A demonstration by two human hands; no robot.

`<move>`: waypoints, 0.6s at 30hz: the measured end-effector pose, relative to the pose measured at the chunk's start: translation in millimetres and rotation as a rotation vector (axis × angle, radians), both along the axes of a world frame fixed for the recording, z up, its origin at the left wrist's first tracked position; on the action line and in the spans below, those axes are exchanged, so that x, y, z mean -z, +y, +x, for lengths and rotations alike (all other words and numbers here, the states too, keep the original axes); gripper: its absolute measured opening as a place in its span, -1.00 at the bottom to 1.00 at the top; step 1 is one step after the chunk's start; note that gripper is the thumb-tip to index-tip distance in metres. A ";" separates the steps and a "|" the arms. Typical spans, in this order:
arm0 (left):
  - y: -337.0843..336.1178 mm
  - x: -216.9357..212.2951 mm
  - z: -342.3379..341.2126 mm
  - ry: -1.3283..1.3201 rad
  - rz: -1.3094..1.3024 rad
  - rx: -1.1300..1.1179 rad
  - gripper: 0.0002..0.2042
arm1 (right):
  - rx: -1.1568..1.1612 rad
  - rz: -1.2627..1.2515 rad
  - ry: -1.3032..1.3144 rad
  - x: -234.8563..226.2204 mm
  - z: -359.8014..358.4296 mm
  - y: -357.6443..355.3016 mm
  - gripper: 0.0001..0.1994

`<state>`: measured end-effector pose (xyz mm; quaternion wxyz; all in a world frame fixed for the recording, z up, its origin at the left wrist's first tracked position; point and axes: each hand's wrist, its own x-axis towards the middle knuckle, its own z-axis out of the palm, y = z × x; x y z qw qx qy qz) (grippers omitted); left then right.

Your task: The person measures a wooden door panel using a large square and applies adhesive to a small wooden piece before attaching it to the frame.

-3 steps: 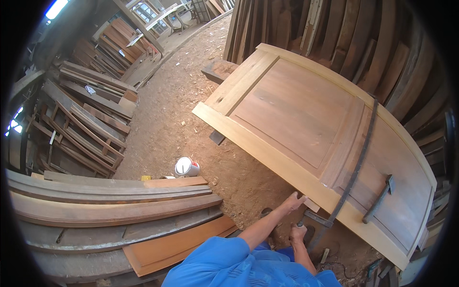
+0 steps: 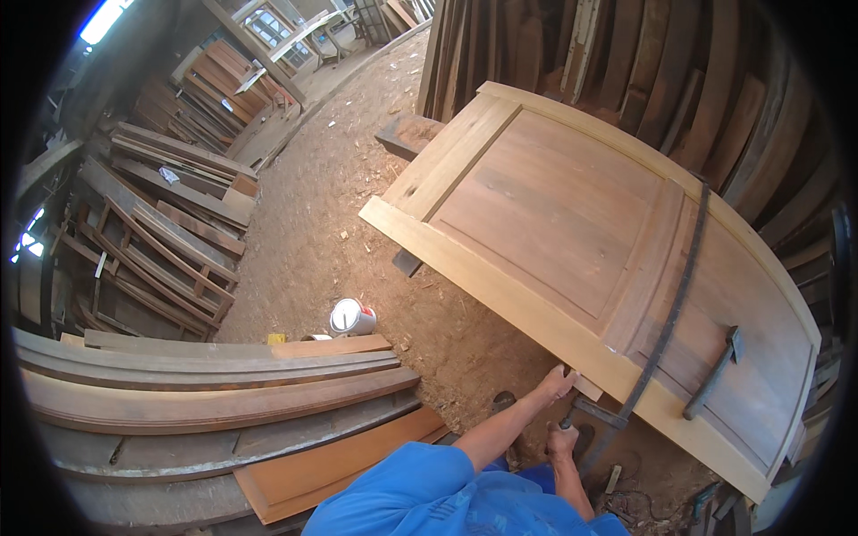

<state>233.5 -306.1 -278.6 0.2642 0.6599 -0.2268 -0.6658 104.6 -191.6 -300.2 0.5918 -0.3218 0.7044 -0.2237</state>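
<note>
A panelled wooden door (image 2: 545, 219) lies raised above the ground, its pale frame around brown panels. Across it runs a long dark bar clamp (image 2: 677, 313), its screw end at the door's near edge. My right hand (image 2: 563, 439) is closed around the handle of the clamp's screw, below that edge. Just left of the clamp's jaw, my left hand (image 2: 559, 382) grips a small pale wood block (image 2: 588, 388) at the door's edge; its fingertips are partly hidden. A hammer (image 2: 713, 375) rests on the door's right panel.
Stacked planks (image 2: 223, 393) fill the lower left, close to my left arm. A white bucket (image 2: 352, 316) stands on the dusty ground beyond them. Upright boards (image 2: 617, 62) lean behind the door. A wooden support (image 2: 410, 135) shows under its far left end.
The whole view has shifted slightly. Both hands keep their holds, the left on the wood block and the right on the clamp handle.
</note>
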 end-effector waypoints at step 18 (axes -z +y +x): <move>121.3 42.4 38.5 -0.451 -0.173 -0.015 -0.37 | -0.605 -0.059 0.204 8.5 -41.1 -27.5 -0.53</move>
